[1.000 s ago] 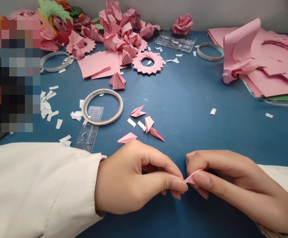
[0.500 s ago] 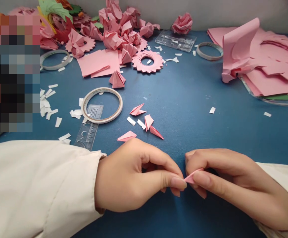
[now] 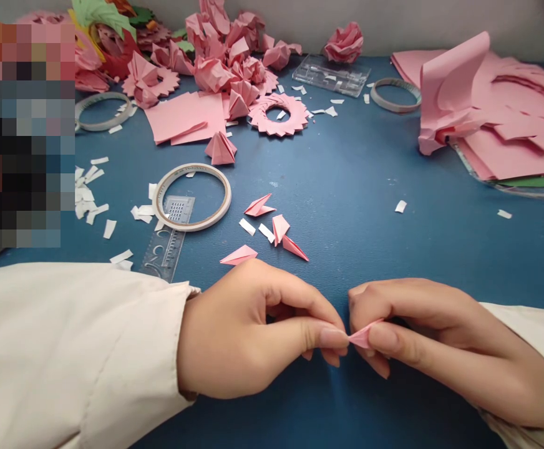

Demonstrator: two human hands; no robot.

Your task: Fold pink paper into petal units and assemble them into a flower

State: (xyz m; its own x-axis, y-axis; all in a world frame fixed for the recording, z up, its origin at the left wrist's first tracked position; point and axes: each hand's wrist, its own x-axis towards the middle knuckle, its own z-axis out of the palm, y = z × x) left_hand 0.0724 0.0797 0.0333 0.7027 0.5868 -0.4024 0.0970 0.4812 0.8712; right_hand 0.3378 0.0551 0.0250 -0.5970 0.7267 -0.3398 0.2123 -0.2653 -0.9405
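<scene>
A small folded pink paper piece (image 3: 360,336) is stretched between my two hands, just above the near part of the blue table. My left hand (image 3: 262,337) pinches its narrow tip between thumb and forefinger. The wider end sits between the thumb and curled forefinger of my right hand (image 3: 422,337), which hide part of it. Beyond my left hand lie several similar folded paper pieces, among them one by the knuckles (image 3: 239,255) and one farther back (image 3: 259,206). Two white paper strips (image 3: 247,227) rest among them.
A tape roll (image 3: 228,202) lies over a clear ruler (image 3: 162,252) at the left. Behind are a pink paper ring (image 3: 279,128), a heap of pink paper flowers (image 3: 216,75) and a clear plastic case (image 3: 330,75). Pink sheets (image 3: 496,165) are stacked at the right.
My left fingertips have shifted slightly left along the paper, so a little more of it shows between my hands. Both hands still pinch it.
</scene>
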